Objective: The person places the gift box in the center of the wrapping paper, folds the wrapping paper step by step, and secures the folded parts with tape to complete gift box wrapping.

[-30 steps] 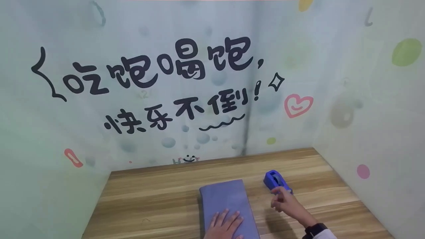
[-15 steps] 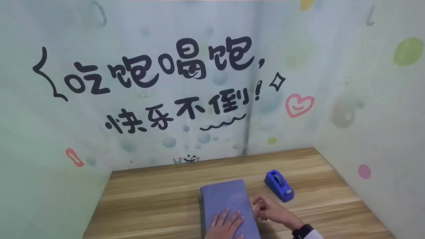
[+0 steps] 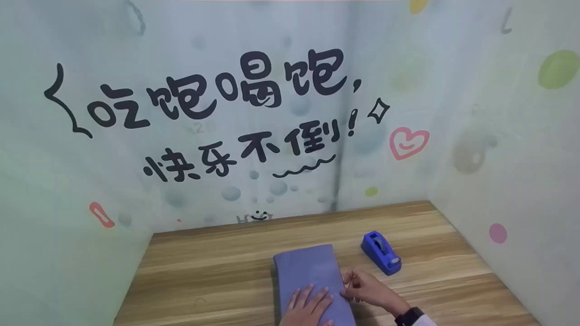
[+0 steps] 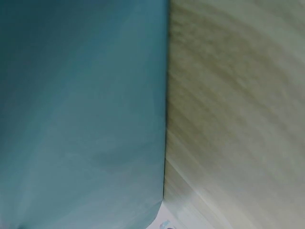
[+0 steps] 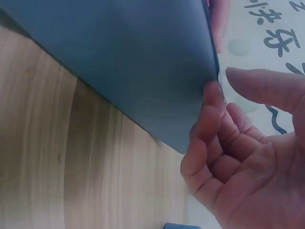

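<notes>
Flat on the folded blue-grey cloth [image 3: 312,271] lies the left hand [image 3: 308,308], fingers straight; the right hand [image 3: 369,290] touches its edge, fingers loosely curled, holding nothing.

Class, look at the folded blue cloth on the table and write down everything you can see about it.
The folded blue cloth is a grey-blue, soft-looking fabric, folded into a neat flat rectangle with smooth faces and straight edges. It lies flat on the wooden table, its long side running away from the person. The left hand rests flat on its near end with straight fingers. The right hand touches its right edge with curled fingertips. A blue tape dispenser stands apart to its right.
</notes>
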A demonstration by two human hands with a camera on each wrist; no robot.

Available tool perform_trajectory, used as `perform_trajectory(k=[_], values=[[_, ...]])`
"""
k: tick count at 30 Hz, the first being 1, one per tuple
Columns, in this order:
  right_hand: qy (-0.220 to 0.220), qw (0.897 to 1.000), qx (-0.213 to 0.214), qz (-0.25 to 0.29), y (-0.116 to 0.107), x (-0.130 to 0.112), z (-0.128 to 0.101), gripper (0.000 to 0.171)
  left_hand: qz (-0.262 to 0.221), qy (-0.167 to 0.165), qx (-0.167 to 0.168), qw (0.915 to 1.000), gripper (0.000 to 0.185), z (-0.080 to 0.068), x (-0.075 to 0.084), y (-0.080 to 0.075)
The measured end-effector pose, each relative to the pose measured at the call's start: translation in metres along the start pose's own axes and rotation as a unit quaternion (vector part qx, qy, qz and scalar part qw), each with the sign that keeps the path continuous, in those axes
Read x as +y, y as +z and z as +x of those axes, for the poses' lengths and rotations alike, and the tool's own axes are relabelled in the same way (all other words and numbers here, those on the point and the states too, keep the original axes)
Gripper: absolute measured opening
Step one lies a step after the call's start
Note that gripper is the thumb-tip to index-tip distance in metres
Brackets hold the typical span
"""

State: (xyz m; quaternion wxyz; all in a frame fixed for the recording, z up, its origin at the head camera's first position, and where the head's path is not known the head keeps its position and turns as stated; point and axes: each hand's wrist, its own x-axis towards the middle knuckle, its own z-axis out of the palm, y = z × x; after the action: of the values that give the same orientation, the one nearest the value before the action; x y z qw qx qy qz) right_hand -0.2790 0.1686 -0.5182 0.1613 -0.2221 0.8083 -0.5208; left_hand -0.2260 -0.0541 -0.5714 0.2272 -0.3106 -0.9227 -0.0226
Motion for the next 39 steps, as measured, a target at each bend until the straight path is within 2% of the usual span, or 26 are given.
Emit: perform_trajectory(k=[5,8,12,15,17,22,25,28,32,35,37,38,39], values=[[0.009,0.998,0.027,-0.049,0.004,0.001,0.001,0.027,-0.005,0.0,-0.014,0.9999,0.049,0.0,0.0,-0.003],[0.023,0.996,0.034,-0.084,0.005,0.002,-0.001,0.028,-0.005,0.003,-0.009,0.9999,0.049,-0.001,-0.001,-0.002],[0.002,0.99,0.029,-0.135,0.006,0.004,-0.005,0.031,0.004,0.007,0.006,0.9999,0.048,-0.001,-0.001,0.002],[-0.021,0.984,0.038,-0.173,0.01,0.003,-0.008,0.031,0.03,0.013,0.028,0.9991,0.048,-0.001,0.0,0.004],[-0.025,0.974,0.055,-0.218,0.016,0.001,-0.012,0.03,0.037,0.014,0.034,0.9986,0.048,0.0,0.0,0.005],[0.007,0.933,0.113,-0.342,0.039,-0.003,-0.024,0.027,0.029,0.01,0.02,0.9993,0.048,0.0,0.0,0.005],[0.008,0.91,0.151,-0.385,0.052,-0.002,-0.03,0.028,0.039,0.012,0.036,0.9985,0.05,0.0,-0.001,0.005],[-0.066,0.886,0.18,-0.422,0.061,0.005,-0.034,0.042,0.053,0.015,0.053,0.9971,0.054,-0.001,-0.001,0.006],[-0.197,0.831,0.203,-0.478,0.065,0.026,-0.035,0.05,0.064,0.012,0.051,0.9965,0.06,-0.001,-0.001,0.006],[-0.251,0.792,0.21,-0.515,0.063,0.04,-0.032,0.062,0.069,0.011,0.056,0.996,0.061,-0.001,-0.001,0.005],[-0.278,0.776,0.211,-0.525,0.06,0.047,-0.03,0.066,0.074,0.013,0.067,0.9949,0.061,0.0,-0.001,0.006],[-0.281,0.772,0.21,-0.529,0.059,0.048,-0.029,0.066,0.073,0.014,0.067,0.995,0.061,0.0,-0.001,0.006],[-0.278,0.773,0.209,-0.531,0.058,0.049,-0.029,0.064,0.071,0.014,0.063,0.9954,0.061,0.001,-0.001,0.005]])
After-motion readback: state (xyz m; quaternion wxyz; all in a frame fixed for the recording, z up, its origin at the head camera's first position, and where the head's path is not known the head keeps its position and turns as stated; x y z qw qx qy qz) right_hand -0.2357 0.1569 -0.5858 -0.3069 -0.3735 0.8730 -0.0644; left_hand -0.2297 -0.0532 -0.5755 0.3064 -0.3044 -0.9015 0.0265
